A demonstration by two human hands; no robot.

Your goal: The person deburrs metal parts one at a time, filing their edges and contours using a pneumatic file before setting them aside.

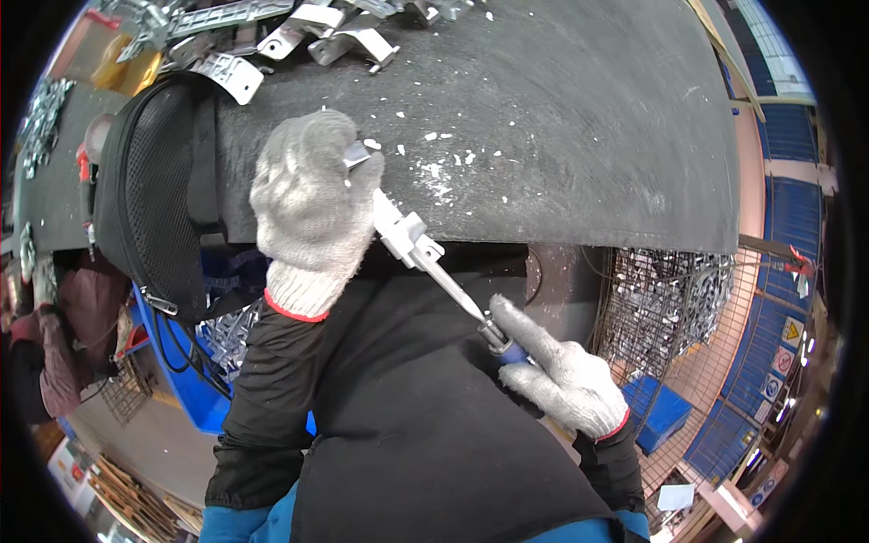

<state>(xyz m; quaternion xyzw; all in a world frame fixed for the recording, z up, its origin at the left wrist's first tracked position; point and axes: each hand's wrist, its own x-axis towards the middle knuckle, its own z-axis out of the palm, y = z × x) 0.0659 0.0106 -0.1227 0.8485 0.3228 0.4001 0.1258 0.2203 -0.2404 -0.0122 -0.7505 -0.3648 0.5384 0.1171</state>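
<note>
My left hand [312,195], in a grey knitted glove with a red cuff edge, is closed around a silvery metal part [398,231] above the front edge of the bench. A long narrow arm of that part slants down to the right. At its lower end is the metal tip of a blue-handled hand tool [510,351]. My right hand [570,380], gloved alike, grips this tool, its index finger stretched along it. Whether tip and part touch, I cannot tell. The upper end of the part is partly hidden by my left glove.
White chips [439,181] are scattered on the dark bench top [579,118]. Metal brackets [353,41] are heaped at the far left. A black mesh bag [163,190] stands left of my left hand. A wire cage [670,308] of metal parts is at the right; a blue bin [186,380] sits lower left.
</note>
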